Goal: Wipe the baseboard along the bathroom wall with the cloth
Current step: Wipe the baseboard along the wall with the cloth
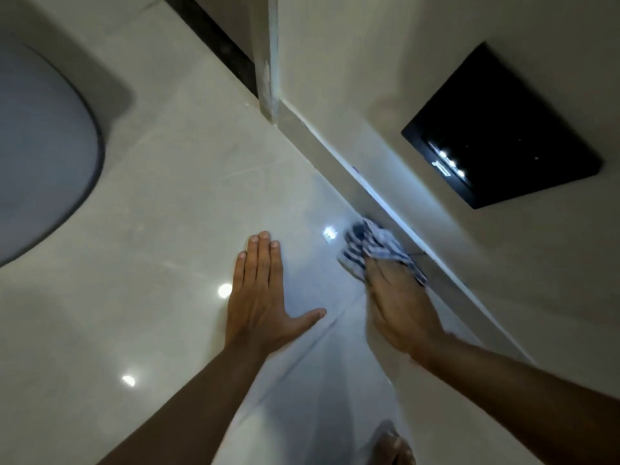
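Observation:
A pale baseboard runs diagonally from the upper middle down to the right, where the wall meets the glossy floor. My right hand presses a blue-and-white striped cloth against the baseboard's lower face; the fingers are hidden under the cloth. My left hand lies flat on the floor tile to the left of the cloth, palm down, fingers together and thumb spread, holding nothing.
A grey toilet bowl curves in at the left edge. A black glossy panel is set in the wall above the baseboard. A door frame post stands at the top middle. A bare foot shows at the bottom.

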